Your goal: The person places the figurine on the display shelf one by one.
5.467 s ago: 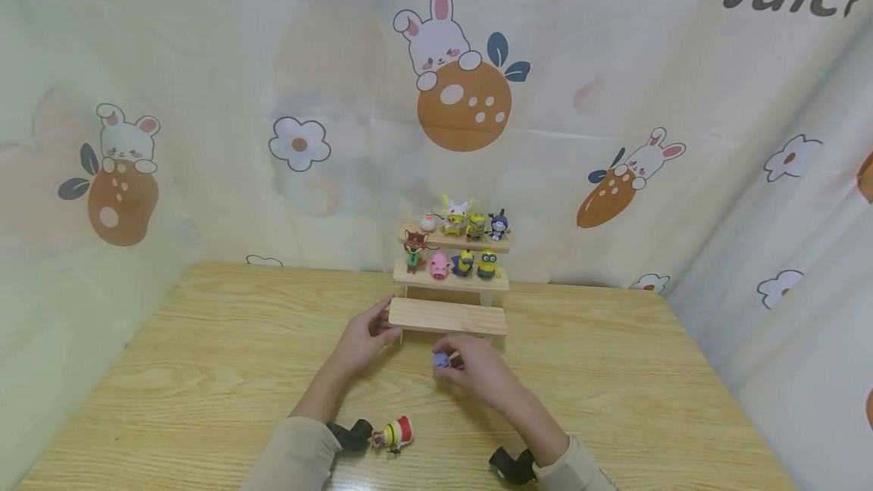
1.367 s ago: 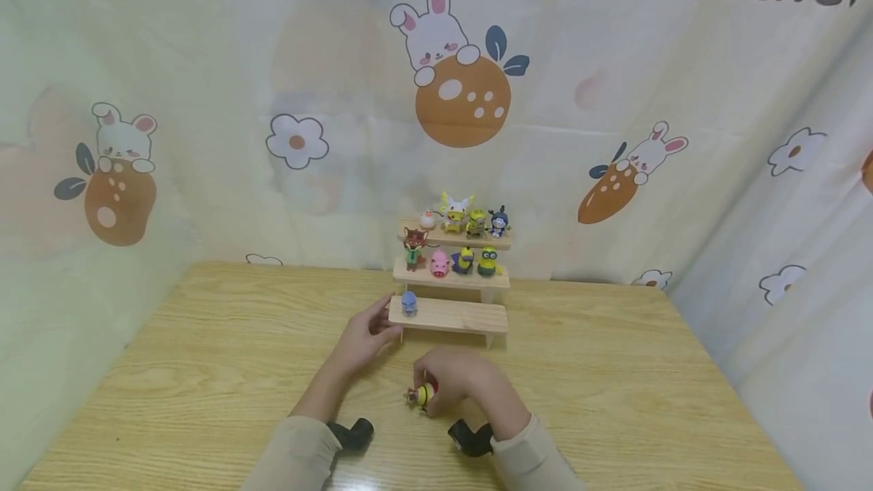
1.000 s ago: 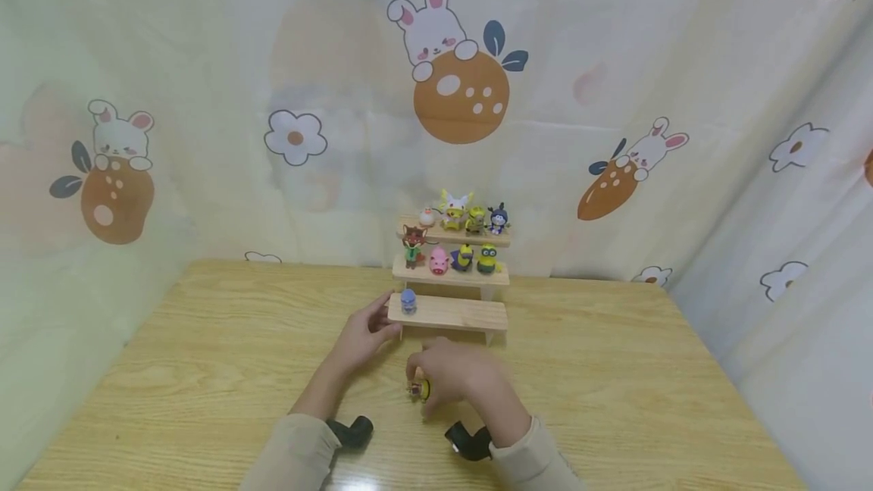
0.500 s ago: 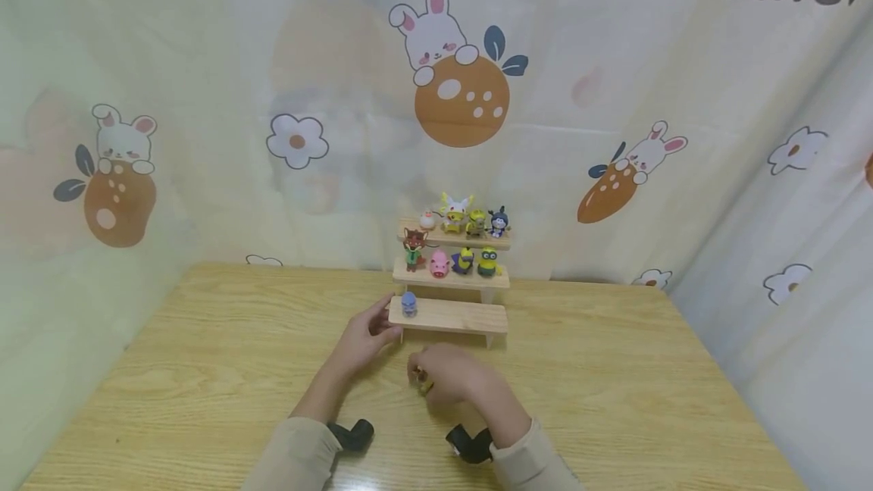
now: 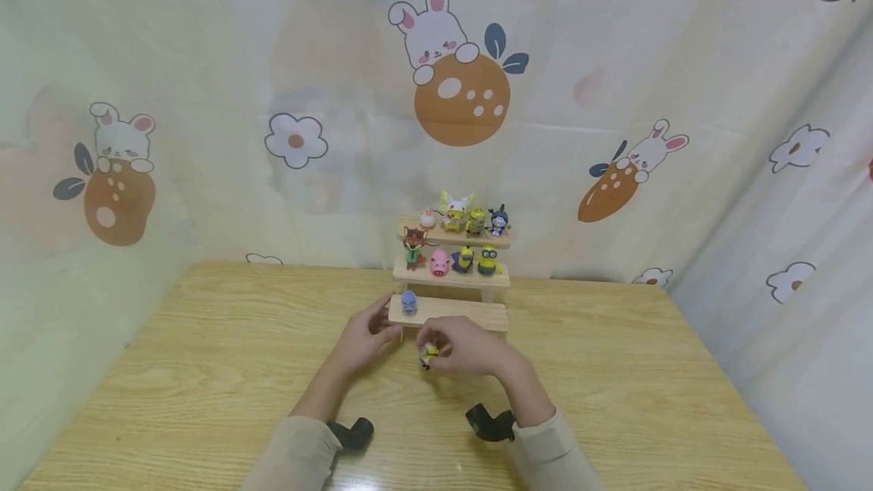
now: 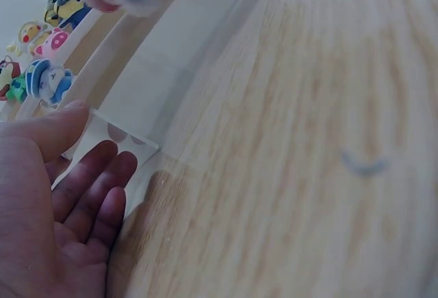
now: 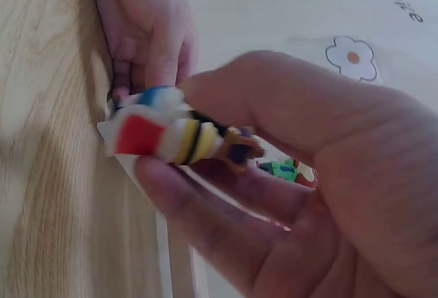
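Note:
A three-tier wooden display stand [image 5: 464, 311] stands on the table. My left hand [image 5: 364, 336] holds the left end of its lowest tier, thumb in front; in the left wrist view the fingers curl by the pale leg [image 6: 140, 140]. With thumb and fingertips, my right hand [image 5: 470, 347] pinches a small toy figurine [image 7: 195, 140] with yellow-and-black bands and a red part. This figurine is just in front of the lowest tier, below its front edge in the head view. A small blue figurine [image 5: 408, 303] stands upright at the left end of that tier.
Several figurines fill the two upper tiers, among them a fox [image 5: 413, 248], a pink pig [image 5: 439, 263] and a minion [image 5: 487, 261]. A printed curtain [image 5: 341, 97] hangs behind the wooden table [image 5: 614, 370]. Black mounts [image 5: 491, 424] sit at both wrists.
The blue figurine, earlier in my right hand, now stands on the lowest tier. My right hand has picked the banded figurine off the table, turned it and brought it forward. The left hand stays put.

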A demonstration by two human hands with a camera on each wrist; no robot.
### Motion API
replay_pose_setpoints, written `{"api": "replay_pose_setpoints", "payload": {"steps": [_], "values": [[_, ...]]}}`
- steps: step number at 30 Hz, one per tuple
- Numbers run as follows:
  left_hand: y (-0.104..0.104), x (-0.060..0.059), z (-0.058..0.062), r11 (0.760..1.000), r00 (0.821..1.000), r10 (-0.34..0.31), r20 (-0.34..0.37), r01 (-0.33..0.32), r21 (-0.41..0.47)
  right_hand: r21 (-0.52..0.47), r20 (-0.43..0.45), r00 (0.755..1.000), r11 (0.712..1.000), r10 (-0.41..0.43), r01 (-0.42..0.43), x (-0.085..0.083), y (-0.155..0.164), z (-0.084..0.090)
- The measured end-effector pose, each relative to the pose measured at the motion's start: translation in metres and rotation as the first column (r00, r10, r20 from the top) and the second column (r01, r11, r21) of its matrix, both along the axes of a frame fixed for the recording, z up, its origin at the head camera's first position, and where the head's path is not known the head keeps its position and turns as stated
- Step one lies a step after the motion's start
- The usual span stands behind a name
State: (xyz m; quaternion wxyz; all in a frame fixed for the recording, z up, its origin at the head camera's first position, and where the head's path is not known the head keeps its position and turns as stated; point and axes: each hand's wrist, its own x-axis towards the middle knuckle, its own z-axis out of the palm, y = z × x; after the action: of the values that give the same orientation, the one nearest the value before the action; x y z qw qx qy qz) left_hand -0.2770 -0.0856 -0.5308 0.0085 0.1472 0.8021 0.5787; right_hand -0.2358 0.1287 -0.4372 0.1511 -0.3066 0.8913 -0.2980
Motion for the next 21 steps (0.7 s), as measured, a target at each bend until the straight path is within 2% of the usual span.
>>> {"api": "replay_pose_setpoints", "payload": {"steps": [4, 9, 12, 16, 19, 21], "values": [[0.002, 0.008, 0.012, 1.000, 1.000, 0.007, -0.011, -0.007, 0.013, -0.046, -0.068, 0.996, 0.997, -0.058, 0.055, -0.004, 0.003, -0.001], [0.001, 0.020, 0.032, 1.000, 1.000, -0.015, 0.015, 0.015, 0.002, -0.122, -0.055, 0.988, 0.983, -0.144, 0.137, -0.006, 0.002, -0.002], [0.000, 0.022, 0.036, 0.999, 0.999, -0.034, 0.034, 0.034, -0.005, -0.127, -0.069, 0.977, 0.973, -0.201, 0.191, -0.007, -0.001, -0.004], [-0.001, 0.021, 0.036, 0.999, 0.998, -0.049, 0.028, 0.049, 0.006, -0.159, -0.126, 0.952, 0.953, -0.280, 0.260, -0.007, -0.003, -0.005], [-0.002, 0.019, 0.033, 0.999, 0.998, -0.053, 0.029, 0.053, 0.015, -0.222, -0.149, 0.926, 0.924, -0.348, 0.311, -0.007, -0.005, -0.005], [-0.002, 0.012, 0.023, 0.999, 0.999, -0.038, 0.037, 0.038, 0.018, -0.263, -0.142, 0.906, 0.898, -0.399, 0.354, -0.007, -0.007, -0.004]]}}
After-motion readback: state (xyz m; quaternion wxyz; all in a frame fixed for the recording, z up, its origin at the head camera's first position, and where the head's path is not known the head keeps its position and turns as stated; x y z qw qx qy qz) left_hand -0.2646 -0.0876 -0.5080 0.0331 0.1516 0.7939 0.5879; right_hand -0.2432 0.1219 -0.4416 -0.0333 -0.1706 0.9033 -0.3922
